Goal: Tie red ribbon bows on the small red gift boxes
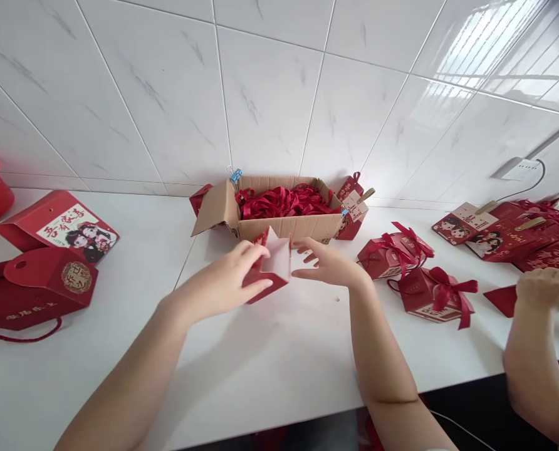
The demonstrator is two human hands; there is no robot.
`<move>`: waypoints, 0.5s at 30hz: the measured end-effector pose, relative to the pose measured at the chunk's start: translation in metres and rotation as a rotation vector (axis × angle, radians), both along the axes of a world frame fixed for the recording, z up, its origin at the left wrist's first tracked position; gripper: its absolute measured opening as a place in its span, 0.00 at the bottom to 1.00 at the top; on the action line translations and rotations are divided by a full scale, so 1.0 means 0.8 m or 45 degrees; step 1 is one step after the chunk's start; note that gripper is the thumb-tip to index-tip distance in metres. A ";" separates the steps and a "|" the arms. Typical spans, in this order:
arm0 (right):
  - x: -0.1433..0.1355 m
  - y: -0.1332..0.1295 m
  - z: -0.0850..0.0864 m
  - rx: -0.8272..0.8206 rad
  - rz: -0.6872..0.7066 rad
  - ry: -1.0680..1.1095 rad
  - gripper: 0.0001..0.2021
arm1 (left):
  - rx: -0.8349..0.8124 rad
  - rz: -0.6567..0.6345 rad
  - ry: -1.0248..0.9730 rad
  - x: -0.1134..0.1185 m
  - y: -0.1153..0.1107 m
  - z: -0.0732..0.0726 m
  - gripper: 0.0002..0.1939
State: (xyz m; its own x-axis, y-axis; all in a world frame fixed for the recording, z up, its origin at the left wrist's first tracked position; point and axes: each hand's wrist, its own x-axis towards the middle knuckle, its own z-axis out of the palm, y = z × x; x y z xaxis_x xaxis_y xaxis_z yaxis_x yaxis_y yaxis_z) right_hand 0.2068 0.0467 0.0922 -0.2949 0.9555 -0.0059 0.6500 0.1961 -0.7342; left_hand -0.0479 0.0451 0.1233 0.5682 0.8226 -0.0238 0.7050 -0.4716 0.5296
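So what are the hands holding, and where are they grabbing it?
The left hand holds a small red gift box by its left side. The right hand is open beside the box's right edge; actual touch cannot be told.

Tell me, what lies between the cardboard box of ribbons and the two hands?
In the head view, only the small red box in the left hand, right hand beside it, below the cardboard box.

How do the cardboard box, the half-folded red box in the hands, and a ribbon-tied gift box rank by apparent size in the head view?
1. cardboard box
2. half-folded red box and ribbon-tied gift box: look alike, so unranked.
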 end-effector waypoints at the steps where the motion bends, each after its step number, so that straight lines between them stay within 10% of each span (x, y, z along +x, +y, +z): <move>1: -0.001 -0.001 0.001 -0.022 0.052 0.033 0.35 | -0.025 -0.025 -0.033 0.007 -0.003 -0.003 0.21; 6: -0.007 -0.005 0.002 -0.035 0.132 0.007 0.50 | -0.164 0.074 -0.354 0.020 0.004 -0.013 0.31; 11: -0.014 -0.004 0.004 0.081 0.051 -0.145 0.22 | 0.309 0.465 -0.420 0.022 0.078 -0.013 0.18; 15: -0.010 -0.005 0.010 0.153 0.034 -0.127 0.19 | 0.252 0.416 -0.322 0.047 0.160 -0.003 0.06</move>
